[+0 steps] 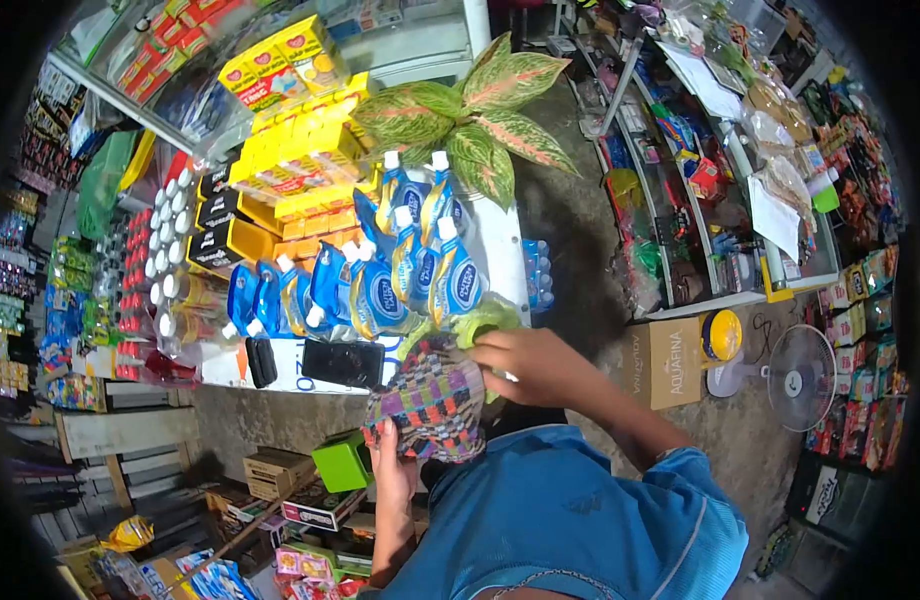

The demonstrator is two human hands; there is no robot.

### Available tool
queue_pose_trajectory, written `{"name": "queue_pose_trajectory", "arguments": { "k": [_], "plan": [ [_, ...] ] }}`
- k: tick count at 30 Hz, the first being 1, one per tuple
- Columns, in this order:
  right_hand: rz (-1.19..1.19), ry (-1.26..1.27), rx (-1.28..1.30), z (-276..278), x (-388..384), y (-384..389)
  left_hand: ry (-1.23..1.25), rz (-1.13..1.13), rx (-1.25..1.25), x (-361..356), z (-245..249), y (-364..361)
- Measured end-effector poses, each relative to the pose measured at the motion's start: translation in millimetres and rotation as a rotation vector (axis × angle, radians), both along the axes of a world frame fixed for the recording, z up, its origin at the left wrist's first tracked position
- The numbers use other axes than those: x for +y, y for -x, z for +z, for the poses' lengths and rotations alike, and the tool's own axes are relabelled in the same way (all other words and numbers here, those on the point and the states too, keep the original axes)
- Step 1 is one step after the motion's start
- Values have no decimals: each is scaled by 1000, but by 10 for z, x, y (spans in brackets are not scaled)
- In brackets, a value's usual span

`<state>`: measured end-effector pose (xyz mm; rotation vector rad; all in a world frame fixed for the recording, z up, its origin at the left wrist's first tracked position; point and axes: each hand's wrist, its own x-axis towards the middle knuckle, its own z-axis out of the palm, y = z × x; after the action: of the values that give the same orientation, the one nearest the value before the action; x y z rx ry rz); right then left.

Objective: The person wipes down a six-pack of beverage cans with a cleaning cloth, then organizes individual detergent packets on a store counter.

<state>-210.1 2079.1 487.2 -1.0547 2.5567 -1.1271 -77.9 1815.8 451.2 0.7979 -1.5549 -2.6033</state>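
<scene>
A multicoloured woven cloth (430, 405) hangs in front of the blue shirt, at the table's near edge. My left hand (392, 462) grips its lower left side, with the thumb on top. At the cloth's upper right my right hand (515, 362) has its fingers closed at the edge, beside a yellow-green crumpled piece (488, 318); which of the two it pinches is hard to tell. Blue and white pouches with white caps (458, 280) stand just beyond. A black phone (342, 364) lies on the white table (220, 368), left of the cloth, near a small black object (262, 362).
Yellow boxes (300, 150), jars with white lids (180, 290) and a leafy plant (480, 120) crowd the table. To the right stand a cardboard box (665, 365), a fan (800, 380) and a glass display case (680, 200). A green box (342, 461) sits below left.
</scene>
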Motion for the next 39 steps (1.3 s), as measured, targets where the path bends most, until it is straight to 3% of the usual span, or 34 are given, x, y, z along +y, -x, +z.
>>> {"name": "queue_pose_trajectory", "arguments": {
  "k": [2, 4, 8, 11, 12, 13, 14, 16, 18, 19, 20, 21, 22, 23, 24, 25, 26, 28, 29, 30, 31, 32, 33, 34, 35, 36, 38, 39],
  "plan": [
    [-59, -15, -5, 167, 61, -6, -18, -27, 23, 56, 93, 141],
    [-257, 130, 189, 297, 74, -58, 5, -155, 71, 104, 254, 278],
    [-277, 241, 222, 587, -72, -264, -44, -399, 215, 73, 195, 486],
    [-309, 147, 392, 715, -82, -365, -74, -488, 17, 145, 524, 596],
    [-465, 413, 366, 769, -67, -485, -12, -552, -103, 78, 551, 634],
    [-860, 443, 423, 580, 376, -571, -79, -586, 24, 46, 511, 669],
    [-821, 456, 399, 591, 231, -513, -141, -617, 150, 33, 445, 700],
    [-718, 520, 416, 394, 1038, -903, -68, -696, 176, -43, 409, 766],
    [-647, 592, 442, -377, 3529, -2561, 9, -683, 223, -62, 569, 766],
    [-640, 569, 458, 72, 2777, -2342, -24, -650, 175, -49, 593, 788],
    [-628, 535, 469, 387, 3154, -2593, -241, -719, 220, -115, 557, 824],
    [-577, 561, 498, 490, 3131, -2002, -206, -655, 194, -129, 576, 792],
    [-509, 581, 527, 571, 3330, -2210, -181, -576, 174, -86, 607, 766],
    [-447, 573, 529, 880, 3622, -2226, -333, -599, 133, -78, 668, 752],
    [-401, 585, 530, 1082, 2972, -1805, -466, -633, 90, -153, 706, 750],
    [-355, 627, 544, 1144, 1798, -1235, -579, -628, 113, -152, 668, 745],
    [-307, 696, 565, 1005, 1896, -1238, -427, -589, 141, -89, 303, 725],
    [-177, 883, 618, 727, 738, -639, -98, -524, 295, -117, 426, 673],
    [-107, 947, 642, 517, 1319, -870, -19, -541, 354, -135, 492, 692],
    [-69, 1003, 656, 441, 1277, -700, 53, -582, 389, -188, 523, 691],
    [-64, 1012, 649, 569, 1255, -647, 23, -632, 74, -228, 509, 667],
    [-89, 946, 625, 790, 2660, -838, 141, -729, 171, -305, 497, 721],
    [-101, 865, 590, 1389, 1749, -797, 19, -752, 136, 27, 533, 562],
    [-85, 866, 572, 1544, 771, -645, -391, -629, 173, 62, 610, 534],
    [-21, 938, 598, 1491, 699, -582, -715, -468, 268, -58, 681, 651],
    [25, 1064, 634, 1237, 403, -416, 113, -736, 477, -397, 794, 714],
    [143, 1272, 697, 749, 1119, -408, 462, -250, 511, -138, 682, 732],
    [174, 1336, 699, 449, 1683, -441, 376, -400, 484, -313, 523, 825]
  ]
}}
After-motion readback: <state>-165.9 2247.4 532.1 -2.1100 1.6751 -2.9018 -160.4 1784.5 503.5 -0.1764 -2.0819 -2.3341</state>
